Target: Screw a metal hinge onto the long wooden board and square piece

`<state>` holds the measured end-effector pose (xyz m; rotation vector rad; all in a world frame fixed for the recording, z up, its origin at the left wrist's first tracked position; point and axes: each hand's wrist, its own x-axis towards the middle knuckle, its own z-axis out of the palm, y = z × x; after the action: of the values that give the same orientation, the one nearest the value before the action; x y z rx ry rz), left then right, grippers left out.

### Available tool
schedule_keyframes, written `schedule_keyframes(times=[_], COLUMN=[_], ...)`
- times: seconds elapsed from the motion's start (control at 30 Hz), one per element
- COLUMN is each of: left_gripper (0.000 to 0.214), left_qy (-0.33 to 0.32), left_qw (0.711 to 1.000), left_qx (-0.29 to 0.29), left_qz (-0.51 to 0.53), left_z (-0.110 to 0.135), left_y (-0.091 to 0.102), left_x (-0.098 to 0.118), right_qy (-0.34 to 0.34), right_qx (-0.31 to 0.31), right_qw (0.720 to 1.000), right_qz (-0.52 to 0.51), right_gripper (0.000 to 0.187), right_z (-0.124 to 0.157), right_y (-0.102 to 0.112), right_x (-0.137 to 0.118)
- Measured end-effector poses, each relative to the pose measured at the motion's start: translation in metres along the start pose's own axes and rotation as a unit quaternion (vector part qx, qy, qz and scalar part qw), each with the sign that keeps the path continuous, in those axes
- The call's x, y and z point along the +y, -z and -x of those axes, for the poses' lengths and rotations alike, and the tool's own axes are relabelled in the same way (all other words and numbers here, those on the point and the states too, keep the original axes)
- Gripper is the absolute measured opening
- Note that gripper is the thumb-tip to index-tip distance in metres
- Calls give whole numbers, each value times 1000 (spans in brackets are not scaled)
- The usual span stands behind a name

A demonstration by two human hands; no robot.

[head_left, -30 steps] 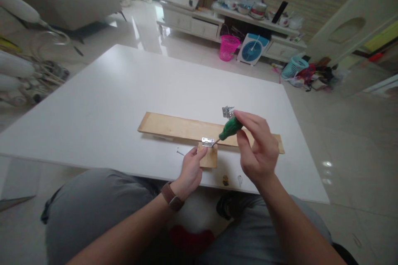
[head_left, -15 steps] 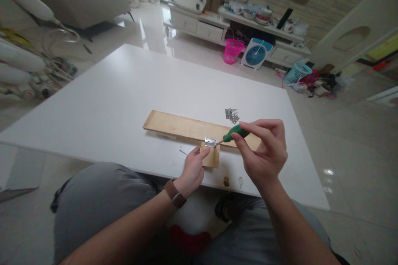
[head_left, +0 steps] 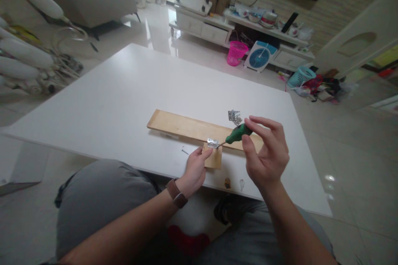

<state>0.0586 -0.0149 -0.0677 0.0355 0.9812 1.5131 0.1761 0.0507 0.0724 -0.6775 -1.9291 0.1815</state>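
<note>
A long wooden board (head_left: 183, 126) lies on the white table (head_left: 124, 103). A small wooden block (head_left: 215, 158) sits against its near edge, with a silver hinge (head_left: 213, 143) across the joint. My left hand (head_left: 196, 169) grips the block's left side, thumb near the hinge. My right hand (head_left: 267, 153) pinches the green handle of a screwdriver (head_left: 236, 133) with its fingertips, and the tip rests on the hinge.
Spare hinges (head_left: 234, 116) lie behind the board, a loose screw (head_left: 184, 151) left of the block, two small items (head_left: 233, 183) near the table's front edge. On the floor beyond are a pink basket (head_left: 236, 52), a blue fan (head_left: 260, 56) and a low TV cabinet (head_left: 217, 29).
My right hand's fingers shifted round the screwdriver handle, as in turning it. The left hand stayed on the block. The view drifted slightly.
</note>
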Motion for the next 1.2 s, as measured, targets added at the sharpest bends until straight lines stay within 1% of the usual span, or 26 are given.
schedule_keyframes(times=[0.07,0.1,0.2,0.27,0.33,0.43,0.5,0.57,0.63,0.7,0.77,0.83,1.0,1.03,1.1,1.2], left_gripper=[49,48,46,46,46,46,45,43,42,42,43,44,46,47,49,51], left_qy=[3,4,-6,-12,-13,-9,-10,-13,-13,-12,-9,-9,-10,-9,-7,-4], left_qw=[1000,1000,1000,1000,1000,1000,1000,1000,1000,1000,1000,1000,1000,1000,1000,1000], left_qx=[-1,-2,-8,-7,-5,-7,-5,-3,-3,-2,-1,-3,-12,-13,-10,-1], left_qz=[-2,-3,0,1,-2,-7,-7,-6,-6,-9,-11,-13,-12,-13,-17,-22], left_z=[0,0,-1,-1,-1,0,1,2,2,2,2,2,2,1,0,-1], left_y=[1,1,1,1,1,1,0,-1,-2,-2,-1,-1,0,0,1,2], left_x=[0,-1,0,0,0,0,1,2,2,2,2,2,2,2,1,0], right_qy=[2,2,-9,-11,-7,0,4,0,-4,-9,-10,-7,13,14,7,-1], right_qx=[-20,-16,32,46,22,-19,-10,13,24,11,-13,-18,46,44,20,-19], right_qw=[1000,1000,999,999,1000,1000,1000,1000,1000,1000,1000,1000,999,999,1000,1000], right_qz=[-9,-14,-11,0,5,2,-4,-6,0,5,5,-3,-10,-5,2,5], right_gripper=[41,40,30,27,30,42,41,36,33,32,37,42,29,27,25,37], right_z=[0,0,1,1,1,0,1,1,2,2,1,1,1,1,0,0], right_y=[0,0,-1,0,1,1,1,1,1,1,1,0,-1,0,1,1], right_x=[-1,-2,-2,-2,-2,-2,-3,-3,-3,-4,-4,-5,-3,-3,-3,-4])
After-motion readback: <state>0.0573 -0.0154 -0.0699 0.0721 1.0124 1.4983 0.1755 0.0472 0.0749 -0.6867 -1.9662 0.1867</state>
